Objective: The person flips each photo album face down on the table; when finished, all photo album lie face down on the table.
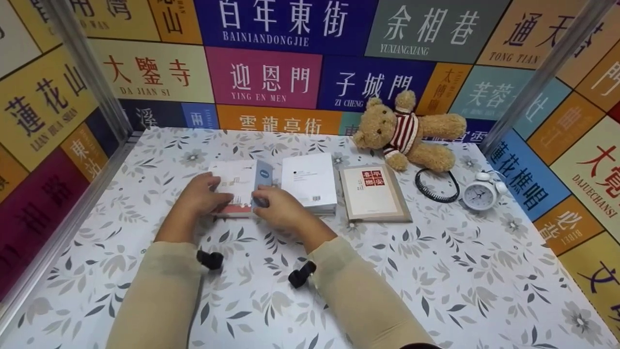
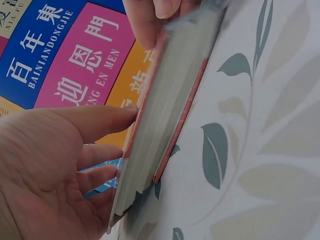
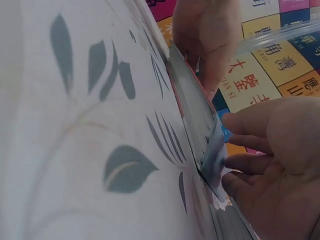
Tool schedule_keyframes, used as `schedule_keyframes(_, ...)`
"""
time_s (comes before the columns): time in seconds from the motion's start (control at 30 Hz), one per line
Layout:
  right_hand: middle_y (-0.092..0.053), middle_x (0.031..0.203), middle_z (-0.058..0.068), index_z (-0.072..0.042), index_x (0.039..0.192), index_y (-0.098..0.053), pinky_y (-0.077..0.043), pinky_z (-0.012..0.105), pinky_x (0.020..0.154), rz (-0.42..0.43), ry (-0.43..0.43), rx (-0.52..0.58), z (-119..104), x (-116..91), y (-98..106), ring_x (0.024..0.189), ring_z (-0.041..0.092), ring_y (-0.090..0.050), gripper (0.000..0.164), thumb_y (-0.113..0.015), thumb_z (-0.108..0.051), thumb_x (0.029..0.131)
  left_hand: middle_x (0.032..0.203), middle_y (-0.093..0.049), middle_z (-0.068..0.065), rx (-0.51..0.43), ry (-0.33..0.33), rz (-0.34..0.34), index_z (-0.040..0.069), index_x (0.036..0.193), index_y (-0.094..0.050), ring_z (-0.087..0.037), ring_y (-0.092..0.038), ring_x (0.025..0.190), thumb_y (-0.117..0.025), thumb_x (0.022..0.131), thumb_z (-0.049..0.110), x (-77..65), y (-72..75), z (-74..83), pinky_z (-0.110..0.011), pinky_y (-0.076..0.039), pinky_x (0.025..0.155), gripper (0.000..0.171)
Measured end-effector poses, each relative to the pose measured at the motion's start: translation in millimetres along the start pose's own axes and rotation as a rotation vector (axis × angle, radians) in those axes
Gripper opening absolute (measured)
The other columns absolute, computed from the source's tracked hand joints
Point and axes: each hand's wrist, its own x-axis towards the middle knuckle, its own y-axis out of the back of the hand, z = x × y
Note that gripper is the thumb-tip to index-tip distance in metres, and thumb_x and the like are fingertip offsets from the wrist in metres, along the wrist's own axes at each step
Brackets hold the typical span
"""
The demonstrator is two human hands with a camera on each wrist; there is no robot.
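Note:
A paperback with a pale cover and red lower band (image 1: 237,178) lies on the table, its blue flap (image 1: 264,170) standing out at the right edge. My left hand (image 1: 201,194) rests along the cover's left side, thumb and fingertips against it. At the flap is my right hand (image 1: 278,207), its fingertips (image 3: 232,162) touching the outer face. The page edges (image 2: 162,102) face me between the two covers. Right beside it stands a stack of white-covered books (image 1: 307,177), partly behind the right hand.
Farther right are a cream-covered book with a red seal (image 1: 377,194), a black toothed headband (image 1: 438,198) and a white alarm clock (image 1: 479,192). A teddy bear (image 1: 407,128) in a striped shirt lies at the back. Patterned wall panels (image 1: 266,80) border the floral tablecloth (image 1: 271,300).

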Motion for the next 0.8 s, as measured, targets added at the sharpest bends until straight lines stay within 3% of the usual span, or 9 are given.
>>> schedule_keyframes(0.17, -0.041, 0.174, 0.002, -0.015, 0.156, -0.058, -0.025, 0.039, 0.136, -0.004, 0.028, -0.051, 2.2, 0.8, -1.6, 0.163, 0.026, -0.035, 0.051, -0.064, -0.022, 0.106, 0.182, -0.014, -0.012, -0.028, 0.002, 0.02, 0.01, 0.166, -0.038, -0.041, -0.011, 0.168, -0.071, 0.101, 0.038, -1.2, -2.7, 1.4, -0.059, -0.01, 0.137, 0.078)
schedule_keyframes(0.37, -0.042, 0.173, 0.003, -0.015, 0.156, -0.057, -0.026, 0.039, 0.136, 0.021, 0.02, -0.029, 4.2, 1.5, -1.4, 0.162, 0.026, -0.037, 0.051, -0.064, -0.023, 0.106, 0.183, -0.012, -0.009, -0.051, 0.055, 0.014, 0.012, 0.167, -0.036, -0.039, -0.01, 0.169, -0.071, 0.102, 0.037, 3.0, -5.2, 4.9, -0.06, -0.011, 0.137, 0.078)
schedule_keyframes(0.57, -0.044, 0.171, 0.001, -0.015, 0.155, -0.057, -0.027, 0.038, 0.136, 0.036, 0.013, 0.041, -0.1, -0.5, 1.7, 0.161, 0.024, -0.039, 0.05, -0.063, -0.024, 0.107, 0.183, -0.01, -0.008, -0.085, 0.074, 0.015, 0.012, 0.168, -0.034, -0.038, -0.01, 0.169, -0.07, 0.103, 0.033, 3.9, -7.7, 7.1, -0.059, -0.01, 0.137, 0.077)
schedule_keyframes(0.8, -0.047, 0.17, 0.002, -0.014, 0.158, -0.053, -0.039, 0.04, 0.13, 0.075, 0.027, 0.196, -2.0, -14.9, 19.4, 0.155, 0.028, -0.048, 0.053, -0.062, -0.025, 0.107, 0.183, -0.005, -0.009, -0.059, 0.053, -0.001, 0.009, 0.168, -0.033, -0.039, -0.005, 0.169, -0.067, 0.104, 0.032, 7.9, -11.8, 2.9, -0.059, -0.006, 0.137, 0.075)
